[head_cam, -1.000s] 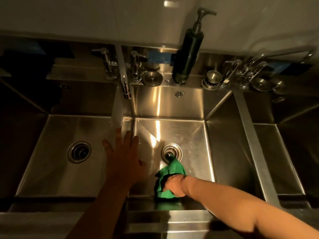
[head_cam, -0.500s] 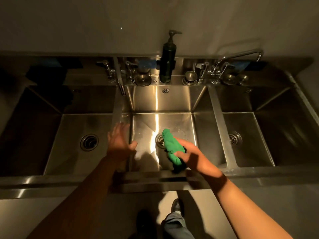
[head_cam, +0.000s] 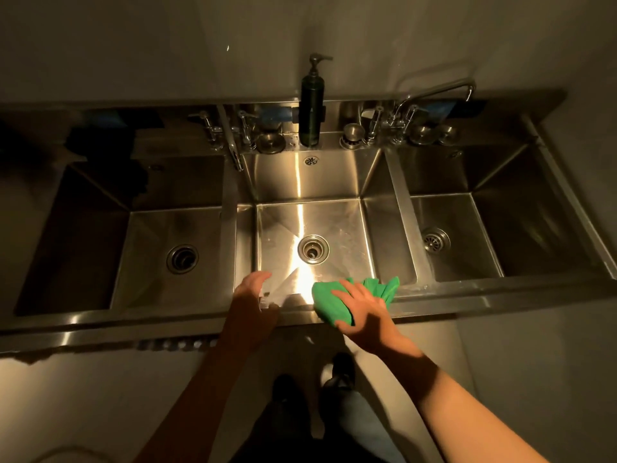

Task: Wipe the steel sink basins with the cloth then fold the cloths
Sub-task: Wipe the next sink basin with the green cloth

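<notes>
A steel sink unit has three basins: left [head_cam: 150, 228], middle [head_cam: 340, 225] and right [head_cam: 467, 235]. A bunched green cloth [head_cam: 329, 299] lies on the front rim of the middle basin, its loose end [head_cam: 384, 285] trailing to the right. My right hand [head_cam: 365, 310] presses down on the cloth and grips it. My left hand [head_cam: 253, 294] rests on the front rim at the middle basin's near left corner, fingers curled, holding nothing.
A dark soap pump bottle [head_cam: 312, 108] stands on the back ledge behind the middle basin. Taps [head_cam: 233, 138] and a swivel spout [head_cam: 437, 91] line the ledge. Each basin has a drain [head_cam: 313, 249]. My shoes [head_cam: 337, 372] show on the floor below.
My right hand has lifted the cloth out of the middle basin from near the drain and brought it to the front rim. My left hand has drawn back to the rim. The view has pulled back.
</notes>
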The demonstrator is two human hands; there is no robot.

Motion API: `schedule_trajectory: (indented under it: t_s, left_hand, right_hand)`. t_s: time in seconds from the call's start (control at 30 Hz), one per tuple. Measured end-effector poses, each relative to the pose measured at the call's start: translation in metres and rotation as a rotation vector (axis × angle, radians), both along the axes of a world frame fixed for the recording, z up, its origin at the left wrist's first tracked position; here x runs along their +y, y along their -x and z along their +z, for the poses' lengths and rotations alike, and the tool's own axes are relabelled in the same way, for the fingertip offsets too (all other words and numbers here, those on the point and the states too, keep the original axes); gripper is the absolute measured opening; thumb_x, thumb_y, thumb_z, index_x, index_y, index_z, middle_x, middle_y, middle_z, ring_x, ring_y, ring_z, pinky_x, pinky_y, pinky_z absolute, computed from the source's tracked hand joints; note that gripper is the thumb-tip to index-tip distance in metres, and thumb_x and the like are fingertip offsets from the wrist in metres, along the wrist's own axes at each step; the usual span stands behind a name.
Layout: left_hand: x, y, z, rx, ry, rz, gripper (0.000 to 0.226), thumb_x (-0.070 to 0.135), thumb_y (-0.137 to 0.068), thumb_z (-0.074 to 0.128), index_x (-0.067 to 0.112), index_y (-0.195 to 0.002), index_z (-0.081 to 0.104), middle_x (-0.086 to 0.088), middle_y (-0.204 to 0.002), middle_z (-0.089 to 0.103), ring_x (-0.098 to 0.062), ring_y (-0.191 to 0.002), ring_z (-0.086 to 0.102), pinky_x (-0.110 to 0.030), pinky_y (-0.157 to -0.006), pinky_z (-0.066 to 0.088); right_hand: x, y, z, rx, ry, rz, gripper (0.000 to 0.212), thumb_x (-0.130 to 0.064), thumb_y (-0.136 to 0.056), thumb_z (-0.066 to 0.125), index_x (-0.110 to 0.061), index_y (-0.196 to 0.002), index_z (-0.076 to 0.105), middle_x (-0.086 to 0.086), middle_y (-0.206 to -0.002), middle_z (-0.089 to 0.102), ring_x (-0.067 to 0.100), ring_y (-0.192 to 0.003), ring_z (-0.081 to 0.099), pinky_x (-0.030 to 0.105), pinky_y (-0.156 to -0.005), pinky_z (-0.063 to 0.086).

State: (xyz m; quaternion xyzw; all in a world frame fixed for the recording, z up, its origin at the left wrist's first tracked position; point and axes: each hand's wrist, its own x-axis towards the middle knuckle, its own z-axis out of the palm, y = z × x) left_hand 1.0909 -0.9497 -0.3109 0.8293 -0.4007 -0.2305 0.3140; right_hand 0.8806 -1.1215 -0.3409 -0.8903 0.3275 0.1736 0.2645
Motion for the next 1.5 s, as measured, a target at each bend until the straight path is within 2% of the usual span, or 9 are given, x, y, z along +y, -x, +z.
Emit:
schedule_trajectory:
  t_s: [0.1, 0.17, 0.23, 0.47, 0.77, 0.93, 1.07, 1.23, 1.5]
  left_hand:
    - [0.0, 0.012, -0.002, -0.093, 0.122, -0.077, 0.071, 0.058, -0.103, 0.042, -0.007, -0.12, 0.067, -0.022, -0.116, 0.07, -0.027, -0.104, 0.067, -0.037, -0.094, 0.056]
    - [0.002, 0.018, -0.012, -0.163, 0.143, -0.076, 0.032, 0.021, -0.1, 0.063, -0.006, -0.117, 0.068, -0.022, -0.109, 0.07, -0.034, -0.098, 0.07, -0.047, -0.087, 0.06]
    - [0.004, 0.022, -0.021, -0.121, 0.016, -0.082, 0.036, 0.004, -0.089, 0.07, -0.002, -0.124, 0.067, -0.021, -0.119, 0.068, -0.04, -0.107, 0.067, -0.053, -0.091, 0.056]
    - [0.021, 0.039, -0.056, -0.189, -0.252, -0.263, 0.061, 0.039, -0.096, 0.059, 0.01, -0.149, 0.05, -0.016, -0.162, 0.037, -0.038, -0.153, 0.031, -0.057, -0.122, 0.027]
    - [0.002, 0.051, -0.06, -0.257, -0.392, -0.224, 0.059, 0.051, -0.101, 0.049, 0.022, -0.152, 0.046, -0.011, -0.165, 0.034, -0.043, -0.152, 0.028, -0.058, -0.117, 0.032]
    - [-0.028, 0.083, -0.061, -0.329, -0.359, -0.205, 0.063, 0.048, -0.097, 0.063, 0.016, -0.151, 0.052, -0.016, -0.157, 0.046, -0.048, -0.148, 0.036, -0.062, -0.109, 0.039]
    - [-0.067, 0.125, -0.066, -0.369, -0.514, -0.216, 0.072, 0.065, -0.102, 0.034, 0.028, -0.162, 0.025, -0.004, -0.169, 0.023, -0.037, -0.157, 0.014, -0.055, -0.12, 0.022]
    - [-0.118, 0.178, -0.066, -0.267, -0.555, -0.102, 0.07, 0.064, -0.101, 0.042, 0.033, -0.16, 0.02, 0.001, -0.168, 0.021, -0.042, -0.158, 0.007, -0.07, -0.121, 0.017]
    - [-0.147, 0.213, -0.069, -0.306, -0.573, -0.05, 0.07, 0.066, -0.102, 0.031, 0.032, -0.162, 0.021, -0.002, -0.17, 0.021, -0.039, -0.159, 0.006, -0.064, -0.124, 0.017]
  right_hand:
    - [0.004, -0.001, -0.005, 0.023, -0.007, -0.016, 0.072, -0.055, -0.09, 0.054, -0.038, -0.154, 0.027, -0.011, -0.167, 0.009, 0.02, -0.154, 0.006, 0.055, -0.12, 0.017]
    - [0.005, -0.003, 0.0, -0.033, 0.007, -0.02, 0.07, -0.057, -0.092, 0.05, -0.038, -0.155, 0.026, -0.01, -0.166, 0.011, 0.021, -0.154, 0.005, 0.057, -0.122, 0.011]
    - [0.009, -0.004, 0.004, -0.131, 0.086, -0.018, 0.068, -0.058, -0.093, 0.046, -0.036, -0.154, 0.025, -0.008, -0.166, 0.012, 0.023, -0.154, 0.005, 0.057, -0.122, 0.008]
    - [0.016, -0.033, -0.003, 0.068, 0.127, 0.054, 0.083, -0.079, -0.089, 0.035, -0.039, -0.158, 0.012, -0.007, -0.168, 0.001, 0.027, -0.154, -0.006, 0.062, -0.121, 0.002]
    - [-0.004, -0.016, -0.012, 0.033, 0.21, 0.156, 0.065, -0.063, -0.097, 0.032, -0.036, -0.155, 0.022, -0.007, -0.163, 0.022, 0.025, -0.152, 0.014, 0.055, -0.122, 0.007]
    - [-0.028, 0.018, -0.017, -0.034, 0.263, 0.21, 0.062, -0.06, -0.098, 0.04, -0.037, -0.154, 0.03, -0.007, -0.16, 0.03, 0.024, -0.148, 0.025, 0.051, -0.12, 0.017]
    - [-0.063, 0.064, -0.022, -0.201, 0.26, 0.21, 0.054, -0.055, -0.095, 0.049, -0.033, -0.145, 0.046, -0.006, -0.151, 0.041, 0.023, -0.141, 0.036, 0.054, -0.111, 0.034]
    - [-0.11, 0.119, -0.034, -0.271, 0.262, 0.352, 0.06, -0.049, -0.093, 0.058, -0.024, -0.147, 0.049, 0.004, -0.156, 0.041, 0.034, -0.143, 0.037, 0.054, -0.113, 0.034]
    - [-0.128, 0.14, -0.035, -0.226, 0.219, 0.412, 0.062, -0.051, -0.094, 0.054, -0.027, -0.15, 0.042, 0.003, -0.159, 0.037, 0.031, -0.145, 0.035, 0.051, -0.118, 0.029]
